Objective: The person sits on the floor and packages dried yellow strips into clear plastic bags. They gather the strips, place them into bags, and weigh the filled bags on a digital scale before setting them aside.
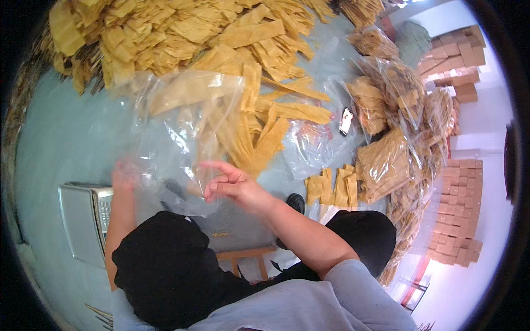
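Head view looks down on a person seated at a pale blue-green surface (61, 138), both hands raised to a clear plastic bag (176, 127) held in front of them. The left hand (126, 175) sits behind the bag's lower left edge and is blurred through the film; it seems closed on that edge, though the fingers cannot be made out clearly. The right hand (234, 185) is at the bag's lower right edge, fingers half curled with the forefinger stretched toward the left, pinching or just touching the plastic (the contact itself is hard to read through the glare).

The bag rises up and away from both hands, its long axis running from the hands toward the heap of yellow dried bean-curd sheets (182, 33) at the far side of the surface. A few long yellow strips (259, 138) show through and just beyond the bag, lying lengthwise toward the person, nearer the right hand than the left.

A metal weighing scale (83, 220) stands at the left, just beside the left forearm. Filled clear bags of the same sheets (386, 160) pile up on the right, with a small dark phone (345, 121) among them, and stacked cardboard boxes (461, 209) stand farther right
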